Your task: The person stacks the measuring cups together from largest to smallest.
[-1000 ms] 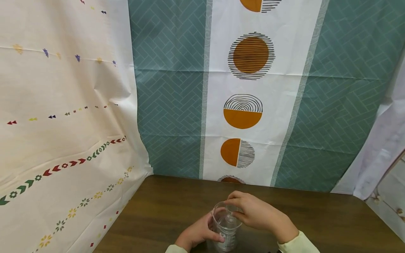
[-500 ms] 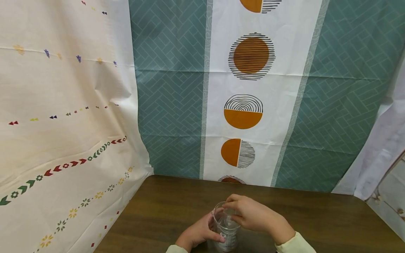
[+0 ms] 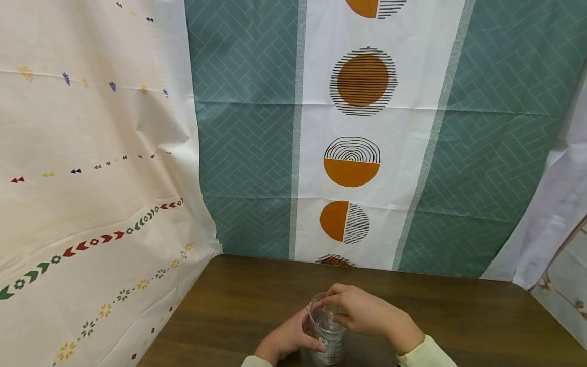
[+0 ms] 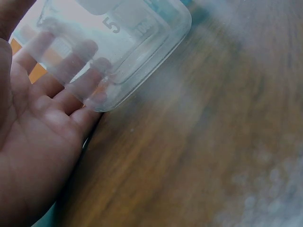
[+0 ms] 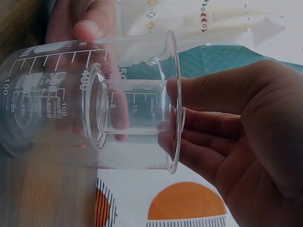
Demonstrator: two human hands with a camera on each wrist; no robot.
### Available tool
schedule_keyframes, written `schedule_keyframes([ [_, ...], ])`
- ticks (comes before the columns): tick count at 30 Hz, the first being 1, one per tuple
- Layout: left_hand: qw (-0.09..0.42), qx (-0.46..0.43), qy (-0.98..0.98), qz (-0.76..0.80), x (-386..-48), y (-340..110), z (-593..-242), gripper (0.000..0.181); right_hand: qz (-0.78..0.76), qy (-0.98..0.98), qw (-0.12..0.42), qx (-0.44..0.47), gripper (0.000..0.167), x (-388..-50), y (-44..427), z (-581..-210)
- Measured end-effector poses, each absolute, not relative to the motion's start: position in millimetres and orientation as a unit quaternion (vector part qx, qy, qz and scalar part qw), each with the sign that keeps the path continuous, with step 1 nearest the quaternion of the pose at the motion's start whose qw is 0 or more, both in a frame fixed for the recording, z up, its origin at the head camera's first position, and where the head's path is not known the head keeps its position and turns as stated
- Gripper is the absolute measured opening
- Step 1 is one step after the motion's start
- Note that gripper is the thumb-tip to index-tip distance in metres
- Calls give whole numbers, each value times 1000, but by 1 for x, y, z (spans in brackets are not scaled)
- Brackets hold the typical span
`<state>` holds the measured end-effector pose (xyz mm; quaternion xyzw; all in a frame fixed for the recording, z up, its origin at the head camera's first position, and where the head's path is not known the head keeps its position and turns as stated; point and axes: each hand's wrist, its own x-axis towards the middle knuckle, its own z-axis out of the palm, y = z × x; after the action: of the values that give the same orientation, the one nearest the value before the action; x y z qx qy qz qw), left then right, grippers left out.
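Note:
In the head view, a large clear glass beaker [image 3: 331, 340] with white markings stands near the table's front. My left hand [image 3: 289, 336] grips its side, fingers behind and thumb in front. The right wrist view shows a medium beaker [image 5: 45, 111] sitting inside it. A small beaker [image 5: 135, 108], marked up to 25, hangs upright in the large one, its base at the medium beaker's mouth. At the large rim my right hand [image 3: 367, 312] pinches the small beaker's upper end between thumb and fingers. The left wrist view shows left fingers [image 4: 71, 61] behind the glass.
The brown wooden table [image 3: 243, 285] runs back to a patterned green and white cloth [image 3: 247, 178]. A cream cloth [image 3: 91, 204] hangs along the left side, and a pale one [image 3: 541, 214] hangs at the right.
My right hand has moved down slightly and a little to the left, with the small beaker lower inside the large one. My left hand stays in place on the large beaker.

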<state>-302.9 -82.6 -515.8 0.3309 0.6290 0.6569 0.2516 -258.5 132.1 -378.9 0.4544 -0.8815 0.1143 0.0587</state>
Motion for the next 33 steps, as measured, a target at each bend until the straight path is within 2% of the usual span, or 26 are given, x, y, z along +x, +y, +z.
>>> schedule_keyframes([
  [12,264,331,617,664,-304,-83,-517,83,118,-876,51,464,39,-259,130,-379],
  [33,254,332,618,666,-302,-83,-517,86,97,-882,29,461,35,-263,125,-380],
])
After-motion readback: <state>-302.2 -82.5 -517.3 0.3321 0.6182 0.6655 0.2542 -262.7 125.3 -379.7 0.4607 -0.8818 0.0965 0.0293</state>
